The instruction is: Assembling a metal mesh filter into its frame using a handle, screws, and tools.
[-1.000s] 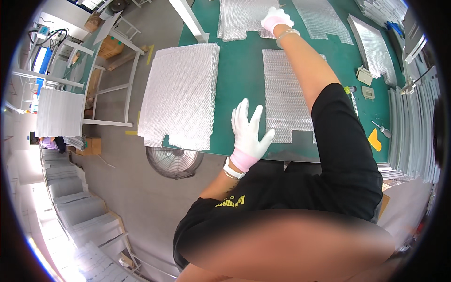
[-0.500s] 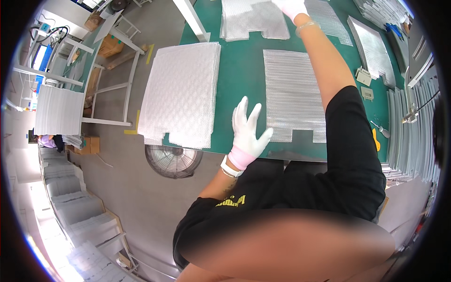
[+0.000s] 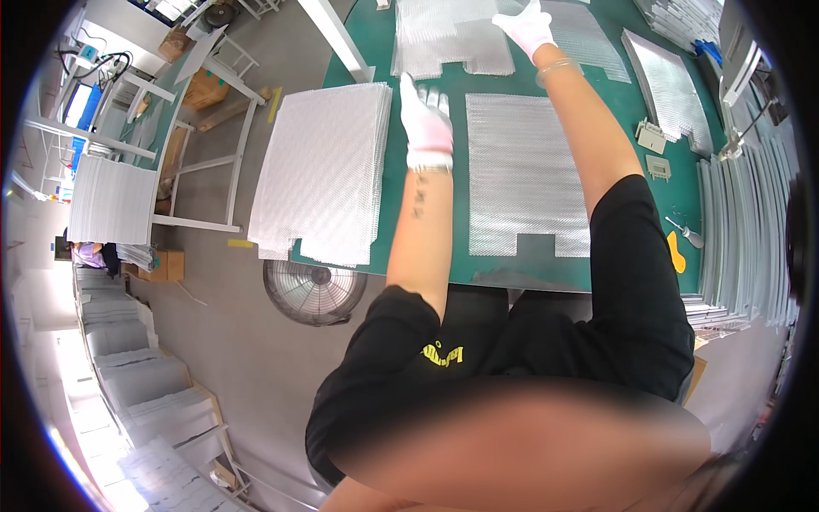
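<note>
My left hand (image 3: 426, 121), in a white glove with a pink cuff, reaches forward over the green table, its fingers stretched out. It is just below the near left corner of the far stack of thin silvery mesh sheets (image 3: 452, 38). My right hand (image 3: 528, 30), gloved alike, is at that stack's right edge with thumb and fingers spread; whether it touches the sheets I cannot tell. Neither hand visibly holds anything. A ribbed silvery sheet with a notch (image 3: 525, 171) lies in front of me, partly under my right forearm. To its left lies a thick stack of whitish mesh sheets (image 3: 322, 171).
At the right are another stack of notched sheets (image 3: 670, 85), small beige boxes (image 3: 657, 166), a screwdriver (image 3: 689, 234) and a yellow tool (image 3: 676, 253). A white post (image 3: 337, 43) stands at the table's left edge. A round fan (image 3: 316, 290) is on the floor below.
My left hand has moved forward from the table's near side to the far stack. My right hand has drawn back slightly and its thumb now shows. The view has shifted a little.
</note>
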